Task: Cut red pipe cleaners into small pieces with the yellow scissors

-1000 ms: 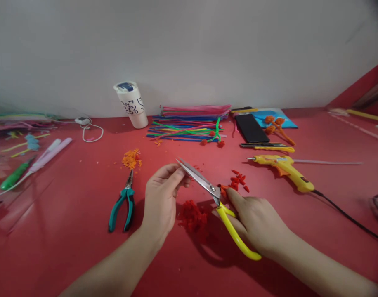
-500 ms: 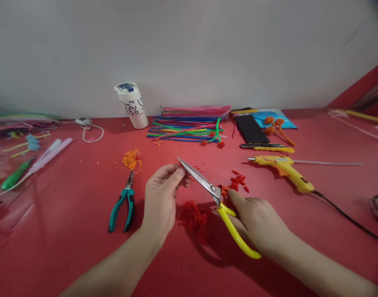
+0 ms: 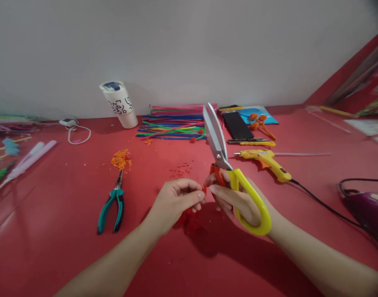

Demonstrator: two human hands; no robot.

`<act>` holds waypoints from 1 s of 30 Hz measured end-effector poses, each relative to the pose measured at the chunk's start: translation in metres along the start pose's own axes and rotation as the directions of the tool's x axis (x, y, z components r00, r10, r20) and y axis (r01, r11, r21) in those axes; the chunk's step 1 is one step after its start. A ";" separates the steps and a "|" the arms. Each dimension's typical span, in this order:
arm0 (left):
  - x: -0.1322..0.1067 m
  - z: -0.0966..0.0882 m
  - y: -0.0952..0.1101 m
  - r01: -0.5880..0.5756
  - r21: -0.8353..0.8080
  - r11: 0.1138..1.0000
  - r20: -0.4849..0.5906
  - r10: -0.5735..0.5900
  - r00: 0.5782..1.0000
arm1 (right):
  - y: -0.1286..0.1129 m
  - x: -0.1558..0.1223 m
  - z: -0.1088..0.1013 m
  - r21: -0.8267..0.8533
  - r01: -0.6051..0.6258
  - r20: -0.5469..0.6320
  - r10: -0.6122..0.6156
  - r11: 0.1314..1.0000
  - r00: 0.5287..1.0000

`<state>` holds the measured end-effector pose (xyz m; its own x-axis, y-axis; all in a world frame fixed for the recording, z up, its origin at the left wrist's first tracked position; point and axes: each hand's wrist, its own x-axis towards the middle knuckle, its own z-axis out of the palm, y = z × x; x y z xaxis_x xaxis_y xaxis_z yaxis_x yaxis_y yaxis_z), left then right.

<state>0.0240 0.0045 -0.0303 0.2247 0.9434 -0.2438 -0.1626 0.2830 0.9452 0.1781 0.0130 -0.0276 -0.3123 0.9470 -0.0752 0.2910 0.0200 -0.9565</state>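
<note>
My right hand (image 3: 235, 200) is closed round the yellow handles of a pair of scissors (image 3: 221, 154), whose shut silver blades point up and away from me. Its fingertips also pinch a small red piece (image 3: 214, 176). My left hand (image 3: 176, 200) is pinched on the other end of a small red bit (image 3: 204, 189), fingertips almost touching those of the right hand. A pile of red fluffy scraps (image 3: 189, 220) lies on the red table under both hands, partly hidden.
Teal pliers (image 3: 112, 202) lie left of my hands, orange scraps (image 3: 120, 159) beyond them. A yellow glue gun (image 3: 265, 161) with a black cord, a phone (image 3: 237, 125), coloured pipe cleaners (image 3: 175, 126) and a white cup (image 3: 119, 103) are farther back. A purple device (image 3: 367, 206) sits at right.
The scissors swung from lying low and pointing left to standing upright. My left hand left the blade tip and came down to meet the right hand's fingers. The view shifted right.
</note>
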 end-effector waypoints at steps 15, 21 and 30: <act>0.023 -0.032 -0.005 -0.154 0.520 0.840 -0.176 0.282 0.943 | 0.020 0.035 -0.056 -0.779 -0.211 -0.276 -0.020 0.590 0.961; 0.026 -0.039 -0.004 -0.256 0.772 0.582 -0.031 0.437 0.899 | 0.024 0.032 -0.052 -0.836 -0.197 -0.271 -0.073 0.513 0.960; 0.004 -0.001 -0.013 -0.611 0.772 0.174 0.533 0.347 0.772 | 0.020 0.021 -0.041 -0.702 -0.038 -0.243 -0.188 0.711 0.952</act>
<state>0.0264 0.0052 -0.0435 0.6288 0.7345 0.2552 0.5762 -0.6606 0.4812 0.2144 0.0467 -0.0371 -0.1325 0.9753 0.1766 0.8535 0.2029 -0.4799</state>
